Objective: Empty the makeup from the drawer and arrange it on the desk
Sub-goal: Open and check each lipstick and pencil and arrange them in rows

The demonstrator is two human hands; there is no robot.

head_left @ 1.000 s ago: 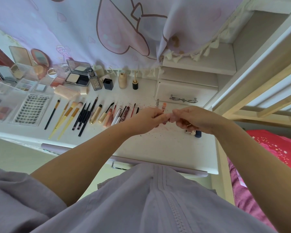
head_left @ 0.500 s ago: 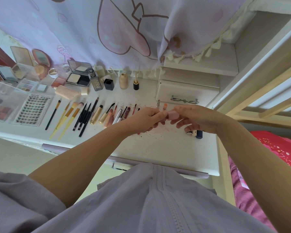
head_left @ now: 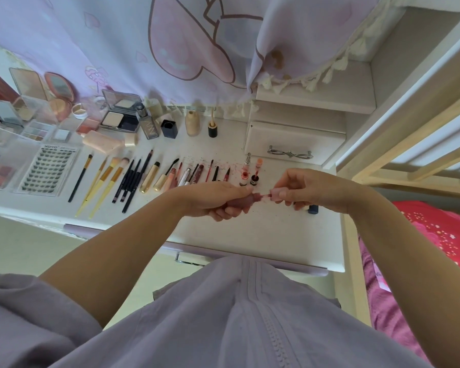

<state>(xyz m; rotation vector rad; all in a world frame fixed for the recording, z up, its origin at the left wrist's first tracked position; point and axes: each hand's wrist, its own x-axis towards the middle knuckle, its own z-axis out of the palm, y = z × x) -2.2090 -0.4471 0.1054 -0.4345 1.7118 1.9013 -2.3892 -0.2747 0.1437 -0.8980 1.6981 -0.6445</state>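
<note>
A small lip gloss tube (head_left: 246,201) with a dusky pink body is held above the white counter (head_left: 263,235), about level with its front half. The left hand (head_left: 213,199) has its fingers curled round the tube's body, and the right hand (head_left: 306,192) pinches the paler pink cap (head_left: 276,193) at the tube's end, the 2 parts drawn slightly apart with a thin neck showing between them. Just beyond both grips stand 2 little open bottles (head_left: 250,179) with their wand tops (head_left: 254,162) lying behind them. To the left of the left grip lies a row of lip pencils and liners (head_left: 205,172), then gold tubes (head_left: 150,176), black pencils (head_left: 133,179) and yellow-handled brushes (head_left: 105,181). Farther left sit a sheet of false lashes (head_left: 48,170) and clear palettes (head_left: 0,168), with compacts (head_left: 117,115) and small bottles (head_left: 191,123) along the back under a lilac curtain (head_left: 170,49). A dark blue cap (head_left: 313,208) shows just under the right grip. Beyond the right grip is a small white drawer (head_left: 290,140) with a metal handle.
</note>
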